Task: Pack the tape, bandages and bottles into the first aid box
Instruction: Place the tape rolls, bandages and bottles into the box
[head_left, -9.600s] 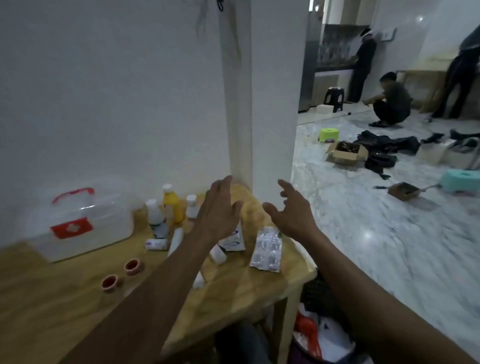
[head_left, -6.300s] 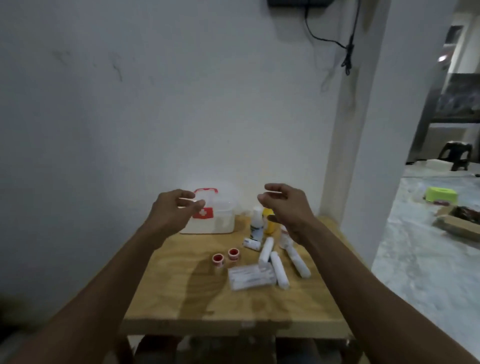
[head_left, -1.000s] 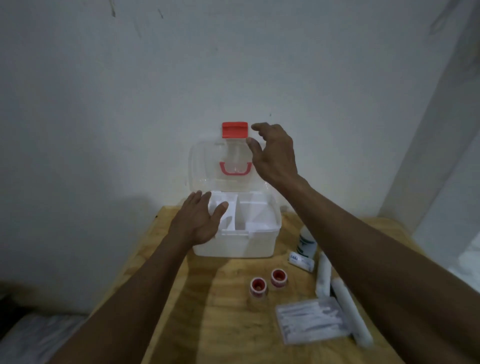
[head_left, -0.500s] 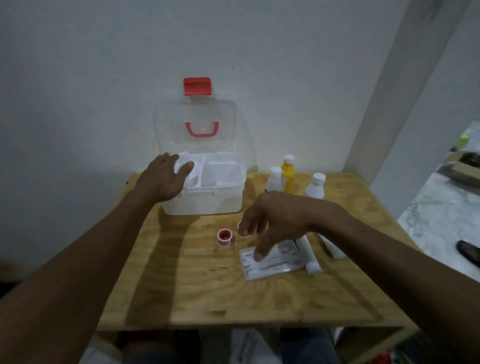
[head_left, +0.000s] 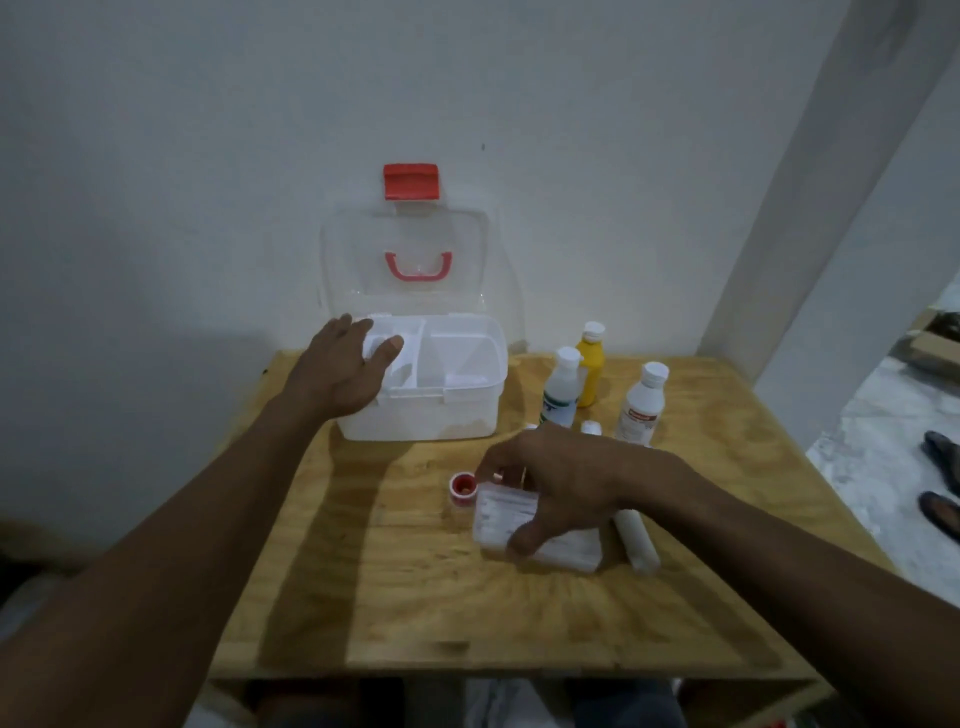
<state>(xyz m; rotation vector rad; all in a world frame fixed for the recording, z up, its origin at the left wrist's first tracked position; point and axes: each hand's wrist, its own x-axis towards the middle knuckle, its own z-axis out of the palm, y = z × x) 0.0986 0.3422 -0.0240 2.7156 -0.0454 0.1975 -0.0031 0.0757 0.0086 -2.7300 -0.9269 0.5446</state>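
Note:
The white first aid box (head_left: 467, 415) stands at the back of the wooden table (head_left: 405, 613), its clear lid (head_left: 358, 249) leaning open against the wall. My left hand (head_left: 343, 371) rests on the box's left rim. My right hand (head_left: 558, 480) has thumb and fingers closed around a clear packet of bandages (head_left: 501, 514), which lies on the table. A red tape roll (head_left: 462, 487) sits just left of it; a second roll is hidden by my hand. A white bandage roll (head_left: 638, 540) lies to the right. A yellow bottle (head_left: 591, 371) and two white bottles (head_left: 561, 387) (head_left: 641, 405) stand beside the box.
A white wall runs right behind the table, with a pillar (head_left: 831, 182) at the right. Marble floor with dark sandals (head_left: 940, 467) lies to the right of the table. The table's front edge is close to me.
My right hand has come down from above the tape rolls and closed its fingers around the bandage packet. My left hand stays on the box rim. The view has shifted slightly.

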